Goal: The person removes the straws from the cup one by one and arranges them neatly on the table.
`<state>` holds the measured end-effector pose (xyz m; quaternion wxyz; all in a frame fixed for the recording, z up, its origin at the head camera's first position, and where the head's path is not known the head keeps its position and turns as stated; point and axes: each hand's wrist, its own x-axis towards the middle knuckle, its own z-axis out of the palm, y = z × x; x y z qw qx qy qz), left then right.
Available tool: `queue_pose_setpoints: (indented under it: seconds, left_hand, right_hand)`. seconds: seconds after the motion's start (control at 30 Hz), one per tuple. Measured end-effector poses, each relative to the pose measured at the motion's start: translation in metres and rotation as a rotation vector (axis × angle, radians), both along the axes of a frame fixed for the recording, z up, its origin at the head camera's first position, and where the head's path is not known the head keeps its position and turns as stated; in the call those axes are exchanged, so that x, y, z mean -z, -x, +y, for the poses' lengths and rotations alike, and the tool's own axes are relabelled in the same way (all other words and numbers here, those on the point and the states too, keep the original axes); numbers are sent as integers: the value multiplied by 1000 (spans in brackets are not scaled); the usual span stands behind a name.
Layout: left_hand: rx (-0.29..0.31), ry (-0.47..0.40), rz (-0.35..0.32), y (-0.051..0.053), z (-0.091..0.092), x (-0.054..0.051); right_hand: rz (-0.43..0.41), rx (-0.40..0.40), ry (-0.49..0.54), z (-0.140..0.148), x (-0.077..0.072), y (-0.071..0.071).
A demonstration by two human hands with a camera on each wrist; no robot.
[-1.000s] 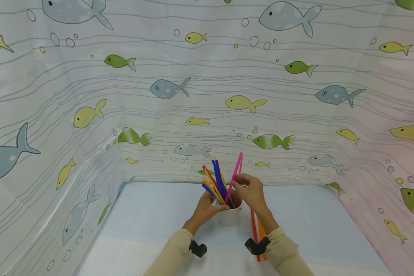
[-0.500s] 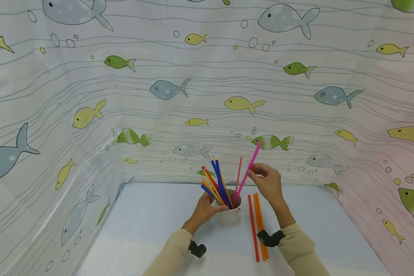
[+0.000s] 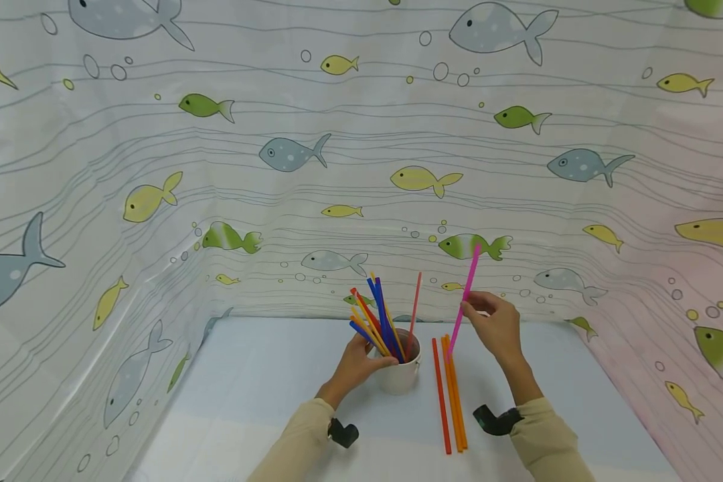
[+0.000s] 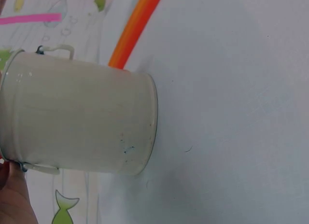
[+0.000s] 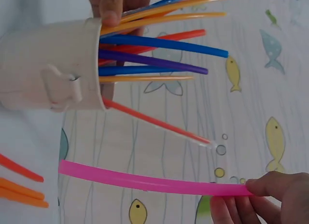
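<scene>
1. Pale bluish-white worktop (image 3: 259, 375).
2. Wavy-lined, white fish-print sheet (image 3: 367, 150) rising behind the worktop's far edge.
3. Grey printed fish (image 3: 134, 378) beyond the left edge.
4. Yellow printed fish (image 3: 684, 400) beyond the right.

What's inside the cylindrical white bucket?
Slim blue, purple, red and yellow-orange straws stick out of the cylindrical white bucket; their lower ends and its bottom are covered.

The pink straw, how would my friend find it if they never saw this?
On the pale table, find the white cup. Right of it in the head view, the right hand pinches the slanting pink straw. Its bright pink sets it apart from the red straw and orange straws lying on the table.
</scene>
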<state>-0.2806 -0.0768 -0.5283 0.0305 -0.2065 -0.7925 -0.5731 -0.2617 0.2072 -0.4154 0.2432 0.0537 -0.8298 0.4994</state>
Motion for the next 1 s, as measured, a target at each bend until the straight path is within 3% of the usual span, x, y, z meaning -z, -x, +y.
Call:
queue_pose_setpoints:
  seconds: [0.43, 0.73, 1.0]
  left_hand:
    - [-8, 6, -18, 1, 0, 2]
    - [-4, -1, -1, 1, -1, 2]
    - [-5, 8, -18, 1, 0, 1]
  right_hand:
    - [-218, -3, -5, 23, 62, 10]
    - [-389, 5, 19, 29, 96, 10]
    - [-462, 11, 28, 29, 123, 5]
